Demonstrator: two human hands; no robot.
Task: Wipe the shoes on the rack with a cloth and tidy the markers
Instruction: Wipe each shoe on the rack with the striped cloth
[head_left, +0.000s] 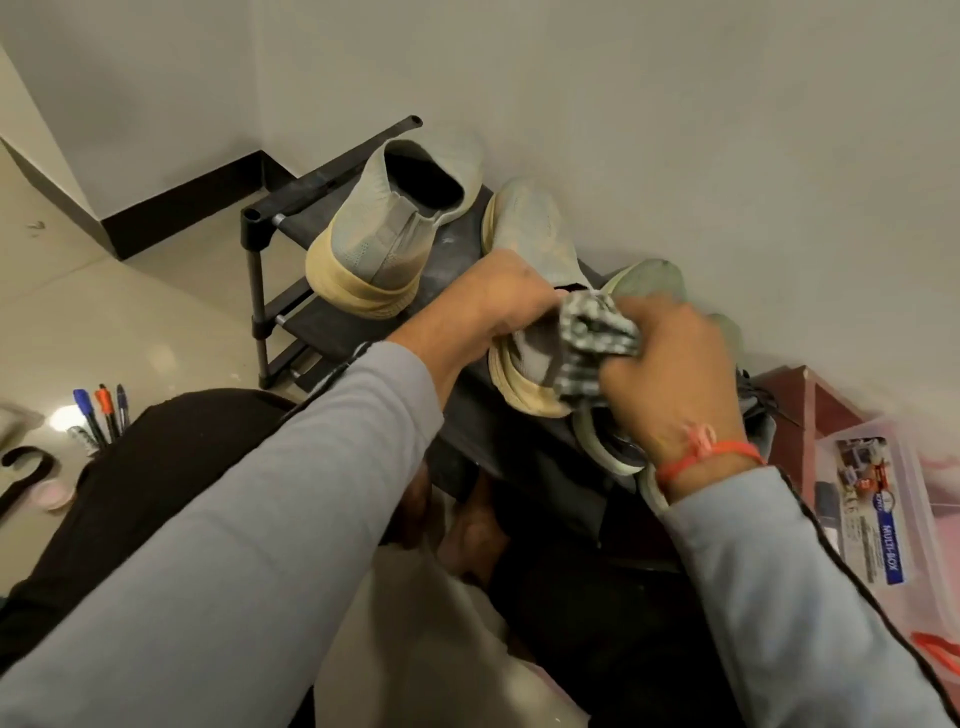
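Two grey shoes with yellowed soles on top tier of black shoe rack (262, 223), backed against plain off-white wall from 11 to 2 o'clock. Glossy cream floor tile at 9 o'clock, dark skirting along wall base.

First shoe (387, 228) at 12 o'clock, heel overhanging rack's front edge. Second shoe (530, 234) just beside it, at centre, gripped near the heel by left hand (498, 301), fingers curled over the collar. Right hand (670, 374) clutching checked cloth (592, 338), fingers bunched round it, cloth pressed to that shoe's heel. Greenish shoes (652, 278) partly hidden behind right hand.

Markers (98, 410) upright at 9 o'clock, blue, orange and dark caps, well apart from rack; holder not discernible. Clear plastic box (878, 514) at 3 o'clock, beside rack. Open floor only at 9 to 10 o'clock.
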